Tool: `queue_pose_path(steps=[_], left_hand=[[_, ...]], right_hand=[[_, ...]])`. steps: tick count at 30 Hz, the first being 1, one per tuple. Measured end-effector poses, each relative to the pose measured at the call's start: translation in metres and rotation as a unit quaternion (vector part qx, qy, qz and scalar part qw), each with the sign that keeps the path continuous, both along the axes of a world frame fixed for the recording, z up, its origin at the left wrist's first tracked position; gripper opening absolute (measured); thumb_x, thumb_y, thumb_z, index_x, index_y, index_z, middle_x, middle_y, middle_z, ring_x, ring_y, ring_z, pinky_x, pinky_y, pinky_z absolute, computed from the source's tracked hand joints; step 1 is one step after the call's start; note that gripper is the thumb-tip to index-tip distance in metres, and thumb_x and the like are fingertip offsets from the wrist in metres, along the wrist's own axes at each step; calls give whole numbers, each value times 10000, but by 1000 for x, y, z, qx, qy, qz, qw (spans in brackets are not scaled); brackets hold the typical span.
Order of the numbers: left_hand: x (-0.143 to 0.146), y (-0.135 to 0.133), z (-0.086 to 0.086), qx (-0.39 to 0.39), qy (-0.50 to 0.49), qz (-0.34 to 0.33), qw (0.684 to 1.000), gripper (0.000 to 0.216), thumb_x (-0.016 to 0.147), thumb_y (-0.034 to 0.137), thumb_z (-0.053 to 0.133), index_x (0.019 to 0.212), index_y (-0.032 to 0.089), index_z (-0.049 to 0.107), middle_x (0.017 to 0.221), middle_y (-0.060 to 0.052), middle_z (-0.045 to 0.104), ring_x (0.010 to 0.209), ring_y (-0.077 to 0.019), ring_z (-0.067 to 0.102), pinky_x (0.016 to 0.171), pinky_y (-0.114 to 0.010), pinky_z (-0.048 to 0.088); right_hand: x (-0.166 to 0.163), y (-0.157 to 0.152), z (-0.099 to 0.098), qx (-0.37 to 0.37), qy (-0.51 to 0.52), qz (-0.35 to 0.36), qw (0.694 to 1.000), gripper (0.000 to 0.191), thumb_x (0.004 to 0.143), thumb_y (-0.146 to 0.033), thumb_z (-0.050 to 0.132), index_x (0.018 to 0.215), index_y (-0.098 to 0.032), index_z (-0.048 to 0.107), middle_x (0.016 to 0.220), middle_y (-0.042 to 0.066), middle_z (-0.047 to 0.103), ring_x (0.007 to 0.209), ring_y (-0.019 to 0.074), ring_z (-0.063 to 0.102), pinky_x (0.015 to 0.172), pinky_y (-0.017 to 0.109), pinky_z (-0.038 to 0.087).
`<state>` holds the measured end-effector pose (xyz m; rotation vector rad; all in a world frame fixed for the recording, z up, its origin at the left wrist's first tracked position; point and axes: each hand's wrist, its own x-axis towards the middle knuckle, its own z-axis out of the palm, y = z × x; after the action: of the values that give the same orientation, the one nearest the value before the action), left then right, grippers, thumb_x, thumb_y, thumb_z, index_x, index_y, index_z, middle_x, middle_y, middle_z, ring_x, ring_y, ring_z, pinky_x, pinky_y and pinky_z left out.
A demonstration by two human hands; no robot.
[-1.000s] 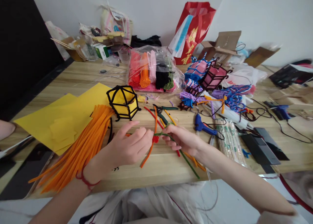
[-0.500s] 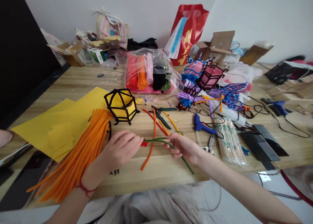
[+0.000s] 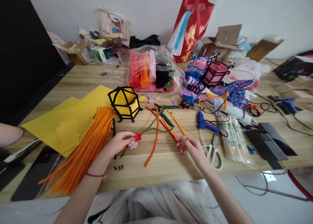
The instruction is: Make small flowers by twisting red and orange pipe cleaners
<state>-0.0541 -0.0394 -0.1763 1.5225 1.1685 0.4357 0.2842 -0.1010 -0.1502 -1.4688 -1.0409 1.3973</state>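
Pinched in my left hand [image 3: 122, 141] are small pipe cleaner flowers: a red flower [image 3: 138, 137] and a pink flower [image 3: 133, 145] show, with green stems [image 3: 154, 122] fanning out to the right. My right hand [image 3: 189, 145] has its fingers closed round the near end of a red pipe cleaner [image 3: 168, 131] on the table. A yellow pipe cleaner [image 3: 176, 122] ends by the same fingers. Between the hands lies an orange pipe cleaner [image 3: 154, 149]. Beyond it are green-handled pliers [image 3: 168, 107], and a black-framed yellow lantern [image 3: 125, 104] stands behind my left hand.
At left are an orange pipe cleaner bundle [image 3: 85, 152], yellow sheets [image 3: 90, 101] and a phone [image 3: 36, 175]. Scissors [image 3: 216, 160], a blue glue gun [image 3: 206, 123] and packed sticks [image 3: 234, 141] lie right. A bag of pipe cleaners [image 3: 153, 70] sits behind. Another person's arm [image 3: 9, 135] shows far left.
My right hand has let go of the green stem and moved to the red pipe cleaner. My left hand has turned, bringing the red and pink flowers into sight. The view has shifted slightly.
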Motion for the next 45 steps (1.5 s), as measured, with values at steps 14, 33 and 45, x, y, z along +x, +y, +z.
queue_pose_path(steps=[14, 33, 45], left_hand=[[-3, -43, -2, 217, 109, 186, 952, 458, 1011, 547, 557, 1278, 198, 687, 1307, -139, 733, 1180, -319, 710, 1050, -492, 564], [7, -51, -40, 451, 174, 198, 853, 288, 1057, 395, 546, 1204, 198, 696, 1112, -115, 781, 1029, -265, 730, 937, -390, 580], [4, -58, -33, 474, 235, 327, 783, 246, 1018, 296, 579, 1211, 164, 656, 1098, -148, 757, 1006, -279, 708, 935, -428, 527]], right_hand=[[-69, -28, -47, 237, -289, 93, 923, 284, 1033, -253, 504, 1202, -221, 730, 1069, 128, 730, 1006, 288, 672, 894, 428, 551], [-93, -22, -62, 206, -434, 13, 877, 279, 870, -98, 514, 1095, -176, 660, 1010, 131, 718, 864, 267, 693, 770, 359, 534], [-77, -47, -36, 190, -389, -6, 901, 237, 885, -92, 488, 1026, -213, 635, 879, 40, 714, 718, 178, 694, 671, 277, 564]])
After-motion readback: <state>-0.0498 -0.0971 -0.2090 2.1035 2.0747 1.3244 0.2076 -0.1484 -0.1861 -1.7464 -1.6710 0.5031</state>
